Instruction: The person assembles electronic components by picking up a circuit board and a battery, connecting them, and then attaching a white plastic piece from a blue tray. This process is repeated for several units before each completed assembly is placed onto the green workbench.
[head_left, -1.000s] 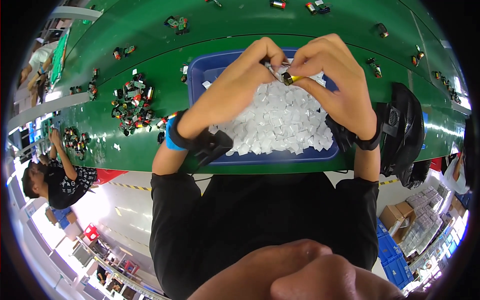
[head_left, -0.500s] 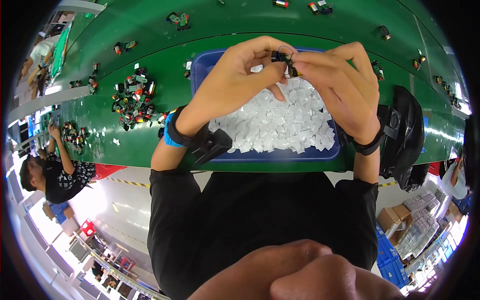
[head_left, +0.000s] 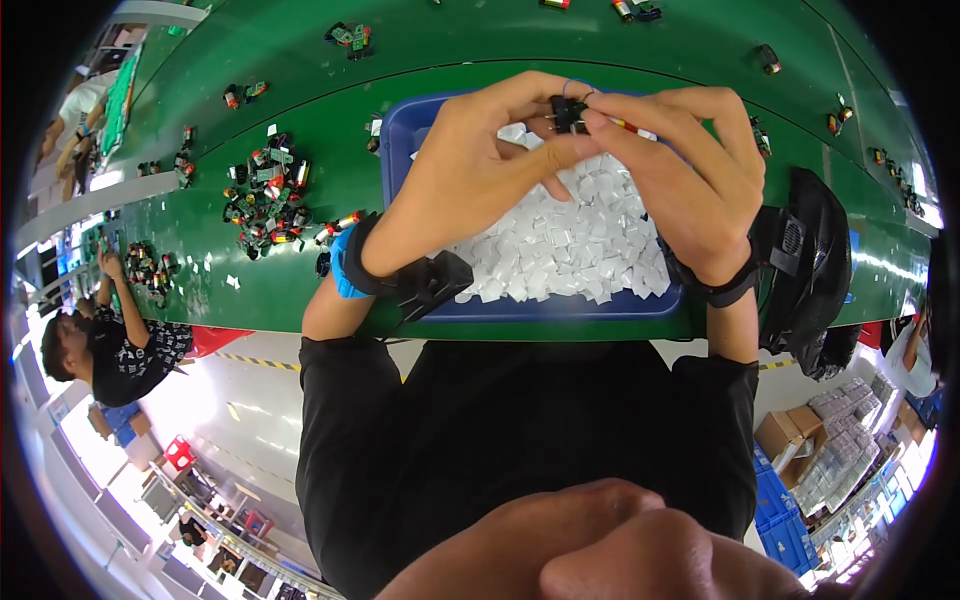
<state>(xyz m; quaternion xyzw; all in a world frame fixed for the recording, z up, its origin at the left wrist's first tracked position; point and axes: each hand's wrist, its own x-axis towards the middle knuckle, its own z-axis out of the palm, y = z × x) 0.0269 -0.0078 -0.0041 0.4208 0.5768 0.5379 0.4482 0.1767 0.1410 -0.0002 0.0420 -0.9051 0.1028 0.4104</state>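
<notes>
Above a blue tray (head_left: 400,150) full of small white square pieces (head_left: 570,245), my two hands meet over a small electronic assembly. Thumb and fingers of my left hand (head_left: 480,165) close on its black block with metal pins (head_left: 568,115). A thin blue wire arcs over the top of the block. Closed in a pinch, my right hand (head_left: 690,165) holds the assembly's right side, and a thin red and white cylinder (head_left: 632,127) shows between its fingers. My fingertips hide part of the assembly.
A pile of battery and circuit board assemblies (head_left: 270,195) lies on the green table (head_left: 330,110) to the left. More assemblies (head_left: 350,38) are scattered along the far side. A black plastic bag (head_left: 810,270) sits by my right wrist. A co-worker (head_left: 115,340) is at the left.
The black block has turned, so its pins now show between my fingers. The red and white cylinder has come into sight by my right fingers. Both hands remain over the tray.
</notes>
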